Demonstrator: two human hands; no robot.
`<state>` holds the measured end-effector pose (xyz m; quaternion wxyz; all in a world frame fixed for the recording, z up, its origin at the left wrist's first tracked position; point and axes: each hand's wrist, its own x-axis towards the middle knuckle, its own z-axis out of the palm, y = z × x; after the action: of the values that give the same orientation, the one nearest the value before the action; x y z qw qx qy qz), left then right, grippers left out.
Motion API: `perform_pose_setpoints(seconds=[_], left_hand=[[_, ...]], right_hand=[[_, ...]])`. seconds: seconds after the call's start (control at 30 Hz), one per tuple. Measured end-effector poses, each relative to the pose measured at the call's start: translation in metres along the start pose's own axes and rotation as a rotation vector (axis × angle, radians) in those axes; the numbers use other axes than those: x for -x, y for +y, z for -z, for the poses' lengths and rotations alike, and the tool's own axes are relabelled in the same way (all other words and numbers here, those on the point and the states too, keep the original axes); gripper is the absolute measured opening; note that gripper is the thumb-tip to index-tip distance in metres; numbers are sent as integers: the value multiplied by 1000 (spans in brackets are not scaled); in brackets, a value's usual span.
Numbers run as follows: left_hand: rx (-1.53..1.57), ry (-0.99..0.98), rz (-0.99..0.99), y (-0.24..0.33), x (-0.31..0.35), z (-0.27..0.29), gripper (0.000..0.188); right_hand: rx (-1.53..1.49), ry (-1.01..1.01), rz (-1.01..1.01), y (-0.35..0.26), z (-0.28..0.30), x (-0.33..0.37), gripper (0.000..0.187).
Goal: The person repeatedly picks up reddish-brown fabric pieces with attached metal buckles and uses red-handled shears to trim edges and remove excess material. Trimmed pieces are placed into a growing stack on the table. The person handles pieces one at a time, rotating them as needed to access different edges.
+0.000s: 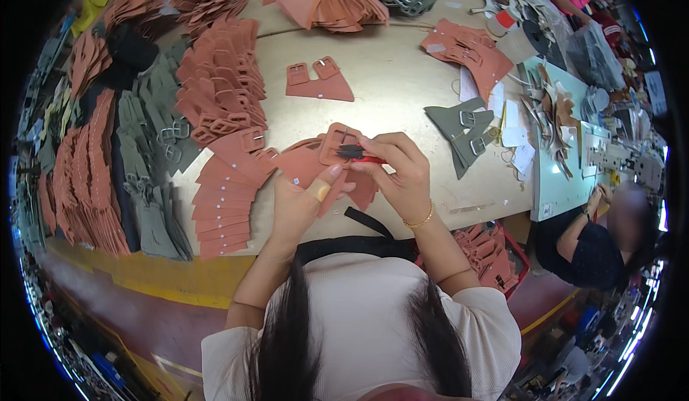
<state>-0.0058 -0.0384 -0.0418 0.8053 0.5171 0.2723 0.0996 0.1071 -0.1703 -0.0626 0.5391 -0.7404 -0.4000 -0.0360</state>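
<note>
My left hand is closed on a coral strap piece, thumb on top and a yellow band round the thumb. A covered square buckle sits at the piece's upper right end. In my right hand is a small red-and-black hand tool, perhaps thread snips; its dark end lies over the buckle. More coral flaps hang below the held piece, partly hidden by my fingers. Just left of my left hand, a fanned row of coral pieces lies on the table.
Stacks of coral straps and grey-green straps fill the left side. A two-buckle coral piece lies ahead, a grey-green one to the right. A red crate holds coral pieces. Another person sits beside a sewing machine.
</note>
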Motion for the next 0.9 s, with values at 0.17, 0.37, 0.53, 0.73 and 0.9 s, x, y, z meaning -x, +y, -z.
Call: perform_pose_setpoints(seconds=[0.17, 0.37, 0.53, 0.73, 0.9], left_hand=[[10, -15, -65, 1, 1, 0, 31], [-8, 4, -78, -1, 1, 1, 24], [-58, -7, -98, -3, 1, 3, 22], [-59, -28, -124, -7, 0, 4, 22], [-103, -75, -112, -8, -1, 7, 25]], right_hand=[[141, -51, 51, -1, 3, -1, 33], [134, -48, 26, -2, -1, 1, 32], [82, -34, -1, -1, -6, 2, 33], [100, -55, -15, 1, -6, 6, 31], [92, -107, 6, 7, -4, 4, 26]])
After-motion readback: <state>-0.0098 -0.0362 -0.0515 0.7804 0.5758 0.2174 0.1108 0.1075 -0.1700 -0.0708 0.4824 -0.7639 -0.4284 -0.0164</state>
